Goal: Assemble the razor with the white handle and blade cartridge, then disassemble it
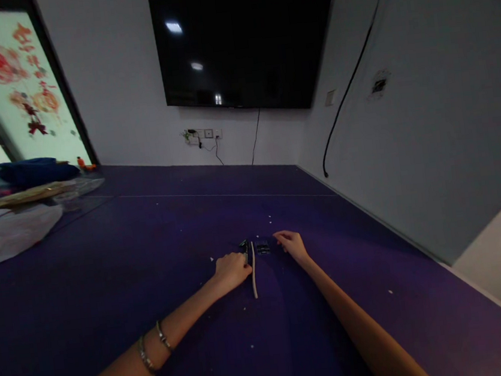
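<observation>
My left hand (233,270) is closed, its fingers wrapped round a slim dark tool (246,253) that points away from me; its exact kind is too small to make out. Just right of that hand a thin whitish strip (254,281) lies lengthwise on the dark purple surface (180,329). A small, flat, dark packet (263,247) with lighter markings rests between my two hands. To its right hovers my right hand (292,245), thumb and fingers drawn together in a pinch near the packet; anything between the fingertips is too small to see.
Small white scraps (390,291) are scattered over the surface. Clear plastic bags (15,233) and dark blue cloth (36,172) are heaped at the far left. A television (243,44) hangs on the wall ahead, and a black cable (351,80) dangles at the right.
</observation>
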Tool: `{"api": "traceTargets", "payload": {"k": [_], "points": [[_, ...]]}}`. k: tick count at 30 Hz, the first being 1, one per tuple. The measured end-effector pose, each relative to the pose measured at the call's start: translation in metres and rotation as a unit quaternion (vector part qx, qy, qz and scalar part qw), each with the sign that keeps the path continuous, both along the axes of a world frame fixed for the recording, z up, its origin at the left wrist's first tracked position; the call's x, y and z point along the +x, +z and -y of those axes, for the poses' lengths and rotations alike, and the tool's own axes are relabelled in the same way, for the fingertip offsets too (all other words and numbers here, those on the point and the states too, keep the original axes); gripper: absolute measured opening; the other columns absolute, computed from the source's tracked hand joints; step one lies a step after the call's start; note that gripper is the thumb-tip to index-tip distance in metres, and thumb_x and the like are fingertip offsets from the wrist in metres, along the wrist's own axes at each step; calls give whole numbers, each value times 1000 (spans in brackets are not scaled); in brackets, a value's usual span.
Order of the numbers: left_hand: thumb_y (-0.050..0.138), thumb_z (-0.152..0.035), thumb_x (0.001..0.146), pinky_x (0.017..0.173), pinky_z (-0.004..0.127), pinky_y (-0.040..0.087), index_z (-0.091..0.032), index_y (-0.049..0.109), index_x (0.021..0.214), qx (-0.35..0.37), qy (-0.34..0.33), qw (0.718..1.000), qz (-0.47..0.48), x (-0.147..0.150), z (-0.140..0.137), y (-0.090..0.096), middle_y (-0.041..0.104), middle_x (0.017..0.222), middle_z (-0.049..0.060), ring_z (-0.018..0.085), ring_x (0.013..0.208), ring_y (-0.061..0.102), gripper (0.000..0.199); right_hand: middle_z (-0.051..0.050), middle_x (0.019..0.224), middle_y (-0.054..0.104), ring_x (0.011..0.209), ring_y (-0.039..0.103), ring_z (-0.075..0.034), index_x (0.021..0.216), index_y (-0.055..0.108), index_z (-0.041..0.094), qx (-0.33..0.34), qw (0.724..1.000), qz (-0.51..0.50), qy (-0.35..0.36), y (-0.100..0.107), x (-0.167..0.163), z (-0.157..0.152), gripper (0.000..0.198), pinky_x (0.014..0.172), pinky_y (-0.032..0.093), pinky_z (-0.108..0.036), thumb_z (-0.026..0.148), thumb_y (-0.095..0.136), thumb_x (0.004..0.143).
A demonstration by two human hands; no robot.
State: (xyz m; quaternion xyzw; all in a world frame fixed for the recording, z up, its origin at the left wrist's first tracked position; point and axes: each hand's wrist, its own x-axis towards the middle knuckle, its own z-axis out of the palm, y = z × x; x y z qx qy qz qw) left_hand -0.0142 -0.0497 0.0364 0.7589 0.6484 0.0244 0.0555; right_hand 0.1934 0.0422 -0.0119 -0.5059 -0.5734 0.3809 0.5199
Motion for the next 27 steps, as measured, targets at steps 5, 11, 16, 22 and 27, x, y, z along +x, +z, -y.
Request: {"api": "traceTargets", "payload": {"k": [5,11,16,22,27], "points": [[42,-35,80,71,34,48,-17,66,83,30,17,999,23,0,1,9,68,87,9,24,83,64,30,0,60,58,46,46,-7,78,64,13,-51,995,-85,-17,14,-10,9,27,38,37,-18,34,63,60],[38,-37,83,68,36,48,-18,64,88,90,-2,995,35,8,9,25,68,84,9,26,81,65,33,-5,70,63,58,59,-11,80,63,15,-143,973,-170,59,35,-43,43,23,55,49,-24,31,67,64],[37,-34,84,70,37,48,-18,61,96,95,-28,995,31,22,20,32,68,86,10,27,83,64,32,-1,66,62,53,56,-9,82,62,15,-207,946,-204,146,52,-51,63,31,52,46,-23,33,73,60],[37,-33,85,69,35,48,-17,59,98,103,-46,993,22,39,23,31,67,87,11,26,83,65,30,0,65,59,52,55,-8,79,60,15,-201,959,-151,131,55,-39,67,27,54,48,-24,32,71,63],[32,-40,88,68,33,47,-18,58,94,101,-102,989,38,44,22,27,66,84,9,23,79,65,34,0,69,61,54,57,-8,82,59,16,-192,977,-71,61,57,-4,62,19,57,50,-24,29,64,70]]}}
